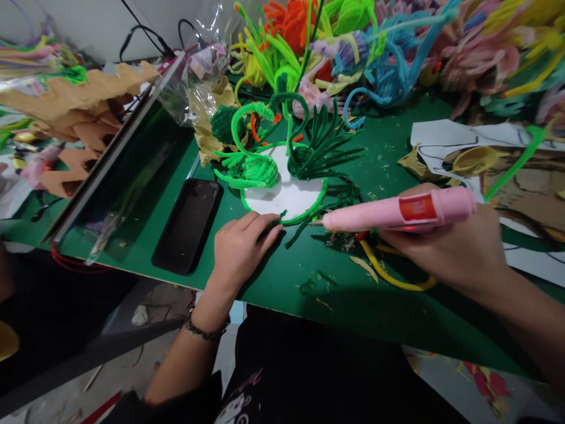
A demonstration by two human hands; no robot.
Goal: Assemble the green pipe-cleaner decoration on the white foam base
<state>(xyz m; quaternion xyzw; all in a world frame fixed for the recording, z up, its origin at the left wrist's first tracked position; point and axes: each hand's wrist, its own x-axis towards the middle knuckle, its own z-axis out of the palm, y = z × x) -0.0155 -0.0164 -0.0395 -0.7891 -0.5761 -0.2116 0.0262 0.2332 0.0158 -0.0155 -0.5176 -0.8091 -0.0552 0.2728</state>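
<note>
The left hand (241, 250) rested on the green worktop (309, 282), its fingers (265, 222) together, pressing the near edge of a white disc (285, 194) rimmed with green pipe cleaner. The right hand (454, 253) was wrapped around a pink glue gun (397, 212), nozzle pointing at that edge. A black phone (188, 224) lay left; beyond, a heap of coloured pipe cleaners (353, 47).
</note>
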